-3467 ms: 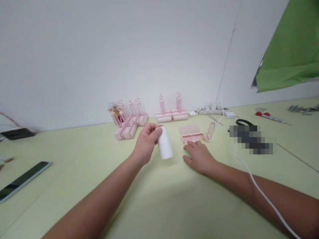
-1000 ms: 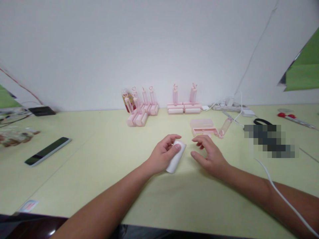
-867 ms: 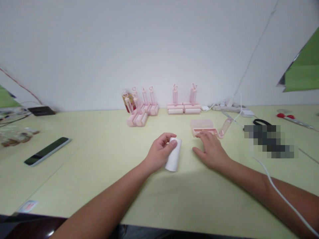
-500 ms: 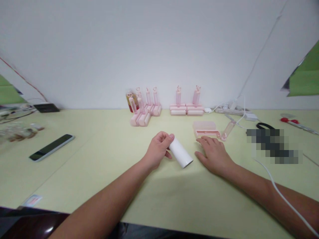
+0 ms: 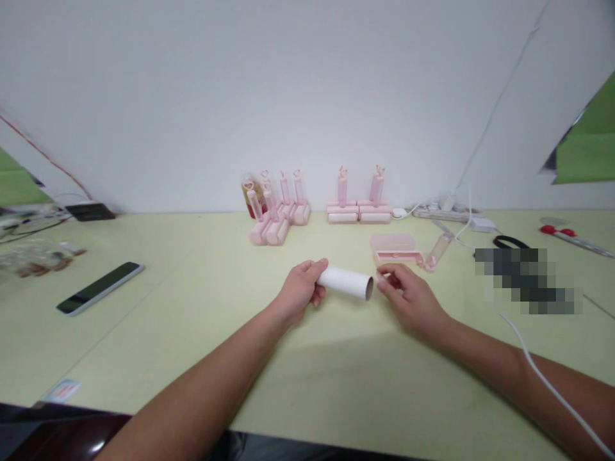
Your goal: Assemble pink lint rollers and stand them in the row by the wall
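My left hand (image 5: 300,293) grips one end of a white paper roll (image 5: 344,282), holding it level just above the pale green table (image 5: 202,301). The roll's open brown core end points right. My right hand (image 5: 408,296) sits at that end with thumb and forefinger pinched close to the roll's edge; I cannot tell whether they grip anything. Just behind my right hand lies an open pink roller case (image 5: 396,248) with a clear pink handle (image 5: 436,250) beside it.
Several pink lint rollers (image 5: 276,214) and another group (image 5: 358,205) stand by the wall. A phone (image 5: 100,287) lies at the left. A power strip with cables (image 5: 446,211), scissors (image 5: 569,235) and a white cord (image 5: 548,371) over my right arm are at the right.
My left hand has swung the roll from pointing towards me to lying level, open end to the right. My right hand lifted off the table and moved to that end, fingers pinching.
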Action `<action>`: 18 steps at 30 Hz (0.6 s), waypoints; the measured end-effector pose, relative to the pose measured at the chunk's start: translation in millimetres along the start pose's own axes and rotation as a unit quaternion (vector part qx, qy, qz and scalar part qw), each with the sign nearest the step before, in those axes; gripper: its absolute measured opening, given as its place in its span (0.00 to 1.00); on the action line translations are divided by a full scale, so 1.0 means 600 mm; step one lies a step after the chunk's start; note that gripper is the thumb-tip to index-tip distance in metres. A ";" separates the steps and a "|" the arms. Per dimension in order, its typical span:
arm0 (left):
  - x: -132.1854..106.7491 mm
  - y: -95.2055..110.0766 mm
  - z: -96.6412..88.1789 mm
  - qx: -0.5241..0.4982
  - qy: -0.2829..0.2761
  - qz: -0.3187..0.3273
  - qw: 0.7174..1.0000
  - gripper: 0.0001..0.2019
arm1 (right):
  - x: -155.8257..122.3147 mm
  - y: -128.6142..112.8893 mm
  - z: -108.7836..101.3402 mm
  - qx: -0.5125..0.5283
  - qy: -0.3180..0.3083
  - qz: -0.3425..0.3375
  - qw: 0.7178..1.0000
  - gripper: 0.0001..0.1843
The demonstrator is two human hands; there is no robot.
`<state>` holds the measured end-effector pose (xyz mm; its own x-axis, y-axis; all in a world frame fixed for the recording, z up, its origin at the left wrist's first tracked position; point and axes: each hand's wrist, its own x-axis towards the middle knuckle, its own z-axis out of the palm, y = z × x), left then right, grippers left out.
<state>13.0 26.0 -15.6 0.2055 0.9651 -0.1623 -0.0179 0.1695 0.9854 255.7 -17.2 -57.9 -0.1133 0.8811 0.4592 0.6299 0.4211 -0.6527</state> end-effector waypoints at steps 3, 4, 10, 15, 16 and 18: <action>0.003 -0.001 -0.001 -0.029 0.010 -0.002 1.000 0.14 | -0.003 -0.001 0.005 0.124 0.080 -0.005 0.989 0.13; 0.004 -0.001 0.000 -0.033 0.011 -0.003 0.999 0.13 | -0.004 -0.003 0.008 0.152 0.087 -0.017 0.984 0.14; 0.006 -0.010 0.006 -0.050 0.005 -0.016 0.999 0.07 | -0.020 -0.024 0.011 0.153 0.063 -0.072 0.984 0.12; 0.000 -0.015 0.013 -0.054 -0.033 -0.043 0.997 0.07 | -0.021 -0.033 0.006 0.104 0.066 -0.083 0.989 0.12; -0.002 -0.015 0.015 -0.057 -0.039 -0.048 0.996 0.07 | -0.020 -0.033 0.005 0.099 0.069 -0.083 0.989 0.12; -0.004 -0.017 0.018 -0.066 -0.051 -0.056 0.995 0.07 | -0.019 -0.032 0.005 0.095 0.072 -0.085 0.989 0.12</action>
<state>23.0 20.2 -24.8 0.3115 0.9146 -0.2578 -0.1163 0.3059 0.9449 242.8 -34.9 -52.5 -0.0867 0.7598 0.6444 0.4535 0.6060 -0.6536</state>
